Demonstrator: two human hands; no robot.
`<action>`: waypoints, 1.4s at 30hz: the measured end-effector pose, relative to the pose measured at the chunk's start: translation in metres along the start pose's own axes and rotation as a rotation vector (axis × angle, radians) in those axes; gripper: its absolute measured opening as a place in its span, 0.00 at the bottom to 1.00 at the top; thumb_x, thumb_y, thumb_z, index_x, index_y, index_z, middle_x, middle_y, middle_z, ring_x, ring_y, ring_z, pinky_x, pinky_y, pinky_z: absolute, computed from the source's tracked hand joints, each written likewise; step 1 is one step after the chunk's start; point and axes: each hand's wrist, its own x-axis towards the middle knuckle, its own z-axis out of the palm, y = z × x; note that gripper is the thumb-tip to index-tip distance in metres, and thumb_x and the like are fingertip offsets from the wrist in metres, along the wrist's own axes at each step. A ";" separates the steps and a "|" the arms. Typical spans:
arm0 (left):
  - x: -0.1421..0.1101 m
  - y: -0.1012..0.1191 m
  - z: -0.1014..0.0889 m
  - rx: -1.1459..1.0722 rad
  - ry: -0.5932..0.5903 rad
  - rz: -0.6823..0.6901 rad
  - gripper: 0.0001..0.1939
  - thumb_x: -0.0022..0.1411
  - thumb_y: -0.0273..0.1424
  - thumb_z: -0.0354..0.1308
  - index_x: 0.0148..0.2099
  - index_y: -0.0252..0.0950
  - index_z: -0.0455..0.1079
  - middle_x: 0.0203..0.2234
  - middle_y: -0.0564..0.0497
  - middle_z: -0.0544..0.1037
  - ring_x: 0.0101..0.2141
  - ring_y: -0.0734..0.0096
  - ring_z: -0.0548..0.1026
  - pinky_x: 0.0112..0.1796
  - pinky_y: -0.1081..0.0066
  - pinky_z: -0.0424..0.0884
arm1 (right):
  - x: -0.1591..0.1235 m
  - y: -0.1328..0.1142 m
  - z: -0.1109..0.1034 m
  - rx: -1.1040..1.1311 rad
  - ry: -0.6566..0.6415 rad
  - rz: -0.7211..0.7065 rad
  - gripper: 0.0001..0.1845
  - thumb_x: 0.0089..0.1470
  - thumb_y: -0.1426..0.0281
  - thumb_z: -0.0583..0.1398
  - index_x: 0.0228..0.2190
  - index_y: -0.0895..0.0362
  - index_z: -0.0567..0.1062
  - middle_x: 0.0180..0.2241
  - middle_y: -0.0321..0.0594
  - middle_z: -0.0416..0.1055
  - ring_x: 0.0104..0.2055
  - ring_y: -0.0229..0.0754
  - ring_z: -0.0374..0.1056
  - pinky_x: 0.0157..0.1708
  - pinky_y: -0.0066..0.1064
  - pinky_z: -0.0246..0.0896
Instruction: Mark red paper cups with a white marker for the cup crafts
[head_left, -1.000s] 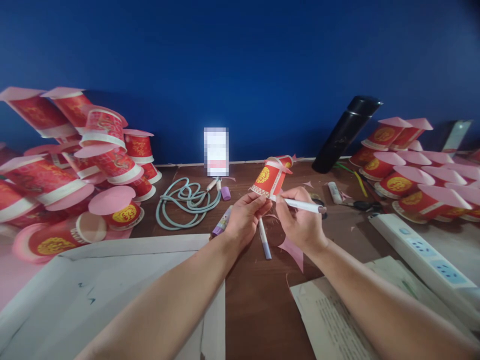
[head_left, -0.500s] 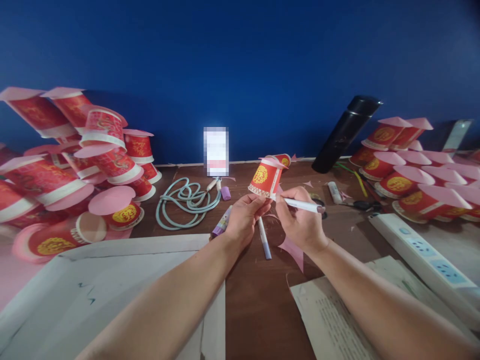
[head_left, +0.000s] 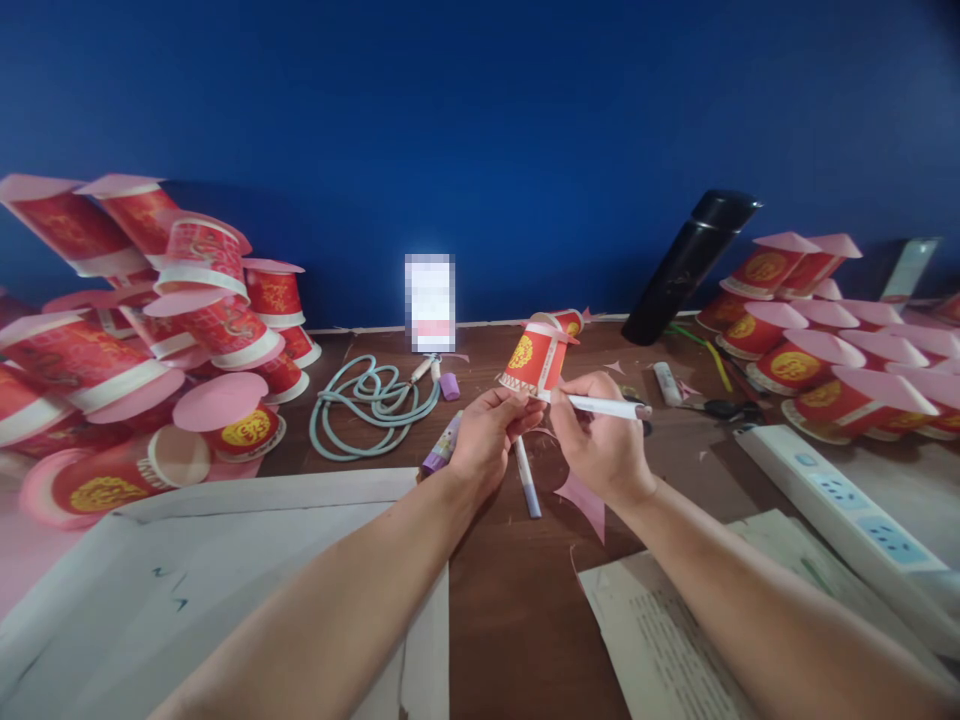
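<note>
A red paper cup [head_left: 534,358] with a gold emblem is held upside down by its white rim in my left hand [head_left: 489,432], thumb and fingers closed on it. Dark zigzag marks run along part of that rim. My right hand [head_left: 604,440] grips a white marker pen [head_left: 606,407], its tip at the rim's right side. Just behind the held cup lies another red cup [head_left: 571,322], partly hidden. Below the hands, a second white marker [head_left: 527,478] with a bluish end rests on the table beside a pink paper scrap [head_left: 581,500].
Stacks of red cups with pink paper discs stand at left [head_left: 214,330] and right [head_left: 806,365]. Around the hands are a coiled cable [head_left: 322,425], a lit phone [head_left: 430,302], a purple glue stick [head_left: 442,447], a black flask [head_left: 690,265], a power strip [head_left: 847,500], cardboard [head_left: 255,580] and printed paper [head_left: 660,630].
The held cup has turned and tilted slightly to the right in my left hand. The pen tip stays at its rim. The view has shifted a little.
</note>
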 end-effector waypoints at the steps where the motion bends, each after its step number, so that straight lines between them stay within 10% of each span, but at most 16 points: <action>1: 0.000 0.000 0.000 0.000 -0.004 0.001 0.08 0.48 0.29 0.65 0.27 0.31 0.68 0.24 0.50 0.77 0.29 0.76 0.75 0.38 0.73 0.69 | 0.000 0.000 0.000 -0.002 0.002 -0.005 0.05 0.54 0.67 0.58 0.29 0.56 0.68 0.25 0.35 0.69 0.24 0.35 0.64 0.26 0.27 0.61; 42: 0.002 -0.001 -0.002 0.003 -0.017 -0.023 0.05 0.51 0.27 0.62 0.29 0.30 0.70 0.25 0.48 0.77 0.29 0.75 0.75 0.39 0.72 0.70 | 0.006 0.008 -0.002 -0.021 0.045 0.024 0.04 0.52 0.68 0.58 0.29 0.55 0.67 0.27 0.37 0.69 0.27 0.38 0.65 0.28 0.31 0.60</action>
